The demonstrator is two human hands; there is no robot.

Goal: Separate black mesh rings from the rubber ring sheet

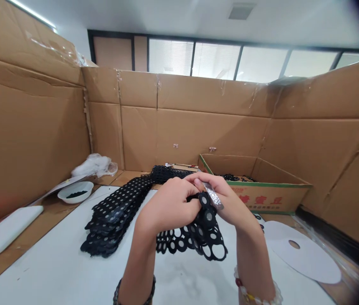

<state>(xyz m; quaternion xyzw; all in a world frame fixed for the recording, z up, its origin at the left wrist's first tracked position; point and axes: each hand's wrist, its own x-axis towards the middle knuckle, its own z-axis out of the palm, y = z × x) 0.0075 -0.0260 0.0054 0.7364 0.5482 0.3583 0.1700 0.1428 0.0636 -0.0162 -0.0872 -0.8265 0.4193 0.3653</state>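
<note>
My left hand (176, 202) is closed, thumb and fingers pinching the upper part of a black strip with rows of round holes (209, 224). The strip hangs down from the fingers and folds over the white table, with pale discs showing in many of its rings and large open rings at its lower end. My right hand (225, 197) is curled against the left one, its fingertips meeting the left fingers above the strip. A shiny, crinkled silver piece (213, 196) lies along the inside of the right hand; its kind I cannot make out. The fingertips are partly hidden.
A pile of similar black perforated strips (119, 207) lies left of my hands. At the right back stands an open cardboard box (274, 197) with black pieces inside. A white bowl (76, 192) holds small black bits. A white disc (306, 254) lies right; cardboard walls (179, 123) enclose the table.
</note>
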